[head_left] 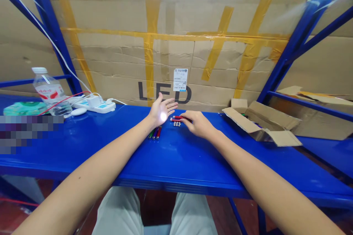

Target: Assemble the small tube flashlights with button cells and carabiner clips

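The left hand point(159, 113) lies palm up with its fingers spread and holding nothing, seemingly turned this way to serve as a screen, since a bright spot of light falls on its palm. At its 3 o'clock, the right hand point(200, 124) pinches a slim red penlight point(175, 120) between thumb and fingertips, its tip facing the palm, which suggests the spot is its beam. A second red tube shows just behind; whether it shares the grip I cannot tell. Small silver discs point(177, 124) sit at the penlight's 6 o'clock on the blue table point(179, 161), probably grouped to stay within fingertip reach. Three coloured tubes point(155, 133) lie side by side at the left palm's 7 o'clock, likely aligned to keep them together. At the right hand's 3 o'clock, a carton point(239, 119) has its flaps splayed, leaving its contents reachable.
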A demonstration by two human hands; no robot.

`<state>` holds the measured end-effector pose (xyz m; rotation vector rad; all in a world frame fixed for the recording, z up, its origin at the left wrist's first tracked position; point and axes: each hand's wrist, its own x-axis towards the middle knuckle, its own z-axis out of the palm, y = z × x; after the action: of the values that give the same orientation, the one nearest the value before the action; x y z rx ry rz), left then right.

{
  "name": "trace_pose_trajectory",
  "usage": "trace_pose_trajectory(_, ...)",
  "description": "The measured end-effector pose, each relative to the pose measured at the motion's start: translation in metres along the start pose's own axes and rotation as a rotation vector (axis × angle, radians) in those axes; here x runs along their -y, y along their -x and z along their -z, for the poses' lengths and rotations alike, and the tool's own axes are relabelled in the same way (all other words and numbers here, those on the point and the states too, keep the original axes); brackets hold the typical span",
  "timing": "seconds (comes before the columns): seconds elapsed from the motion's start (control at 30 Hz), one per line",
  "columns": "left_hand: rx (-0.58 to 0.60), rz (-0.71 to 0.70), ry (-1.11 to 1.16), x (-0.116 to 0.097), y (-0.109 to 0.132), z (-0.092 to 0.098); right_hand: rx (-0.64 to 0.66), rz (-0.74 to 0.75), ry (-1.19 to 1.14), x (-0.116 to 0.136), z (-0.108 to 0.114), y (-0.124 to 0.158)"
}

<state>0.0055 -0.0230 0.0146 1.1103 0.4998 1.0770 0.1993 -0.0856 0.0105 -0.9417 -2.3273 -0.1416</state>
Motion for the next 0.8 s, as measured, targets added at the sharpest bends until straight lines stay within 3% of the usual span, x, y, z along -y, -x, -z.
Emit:
trace_pose_trajectory(0.33, 0.093, 0.084, 0.044, -0.001, 0.011, -0.013, -0.064, -0.033, -0.052, 0.02, -0.01, -0.002)
trace_pose_trajectory(0.5, 0.095, 0.053, -0.009, -0.005, 0.005, 0.0, -0.036, -0.093, -0.025, 0.019, 0.0, -0.003)
trace_pose_trajectory(0.8, 0.113, 0.017, -0.044, -0.022, 0.001, 0.032, -0.037, -0.075, -0.038, 0.015, 0.009, -0.002)
